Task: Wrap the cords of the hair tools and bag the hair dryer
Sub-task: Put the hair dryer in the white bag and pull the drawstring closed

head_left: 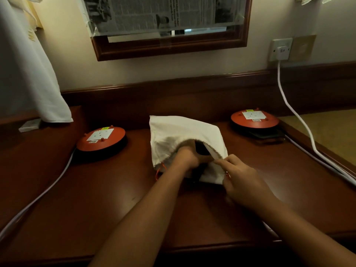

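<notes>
A white cloth drawstring bag (183, 132) lies in the middle of the dark wooden desk (96, 199), its mouth facing me. My left hand (187, 154) reaches into the mouth and grips a black object, the hair dryer (200, 149), which is mostly hidden inside the bag. My right hand (240, 178) pinches the near right edge of the bag's opening and holds it up. An orange drawstring (159, 171) shows at the bag's left corner.
Two round red cable reels with sockets sit on the desk, one at the left (101, 139) and one at the right (254, 117). White cables (300, 120) run along the desk edges to a wall socket (280, 49). A white curtain (28, 74) hangs at the left.
</notes>
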The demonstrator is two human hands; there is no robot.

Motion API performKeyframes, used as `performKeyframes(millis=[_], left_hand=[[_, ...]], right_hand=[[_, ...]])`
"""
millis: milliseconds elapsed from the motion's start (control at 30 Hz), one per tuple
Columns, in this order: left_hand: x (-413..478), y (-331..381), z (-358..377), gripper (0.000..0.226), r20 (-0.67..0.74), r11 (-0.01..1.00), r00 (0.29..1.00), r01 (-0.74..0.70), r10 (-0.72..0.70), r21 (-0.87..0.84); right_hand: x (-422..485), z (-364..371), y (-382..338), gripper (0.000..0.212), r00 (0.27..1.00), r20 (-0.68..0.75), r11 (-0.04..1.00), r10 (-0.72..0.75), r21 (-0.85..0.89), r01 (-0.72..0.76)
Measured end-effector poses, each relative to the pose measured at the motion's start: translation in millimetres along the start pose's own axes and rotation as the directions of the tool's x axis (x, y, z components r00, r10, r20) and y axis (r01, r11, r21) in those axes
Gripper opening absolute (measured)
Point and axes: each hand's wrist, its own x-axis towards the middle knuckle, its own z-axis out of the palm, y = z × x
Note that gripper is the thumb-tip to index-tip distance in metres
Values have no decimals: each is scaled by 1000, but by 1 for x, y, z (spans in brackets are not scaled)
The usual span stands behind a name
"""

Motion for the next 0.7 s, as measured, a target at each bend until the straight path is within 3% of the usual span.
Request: performKeyframes(millis=[100,233,367,467,567,700], left_hand=[[-15,-34,-5,83,-76,990,993,-100,92,-101],[-34,-50,5,104,-43,984,988,-143,148,107],[-31,-48,11,70,0,965,981,-188,192,182],[-25,-46,0,57,15,987,994,-111,110,119],[-14,-37,-6,44,53,995,998,-47,42,83],[-6,-31,3,48,91,995,996,-17,7,100]], right_hand=[[1,-4,2,42,1000,12,999,16,-50,-15],[17,5,-9,34,997,-60,995,52,-82,-56],[38,22,-21,31,995,-88,987,50,-145,-62],[46,25,-19,42,993,-99,996,65,-55,-70],[48,25,-19,35,989,-127,997,80,33,-76],[56,23,-15,43,970,-176,979,167,145,-143]])
